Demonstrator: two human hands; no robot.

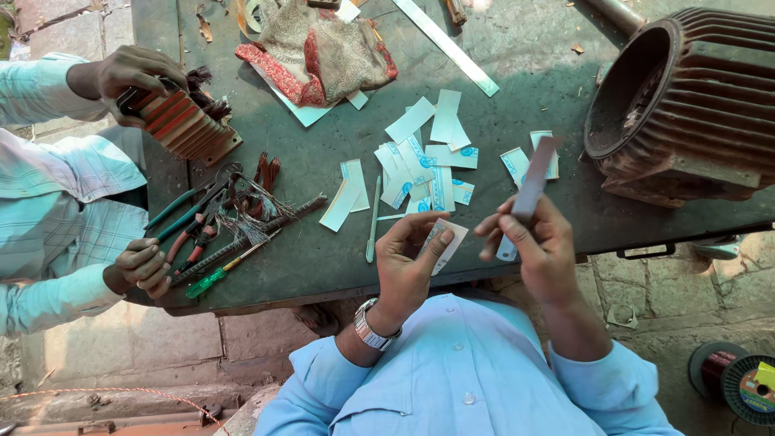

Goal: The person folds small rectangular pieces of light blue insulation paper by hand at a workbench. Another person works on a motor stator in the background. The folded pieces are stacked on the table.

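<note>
Paper slip, white with blue print, sits pinched in my left hand over the near edge of the desk; my right hand grips a flat grey strip upright. More slips lie scattered just beyond, a rusty motor housing far right
</note>
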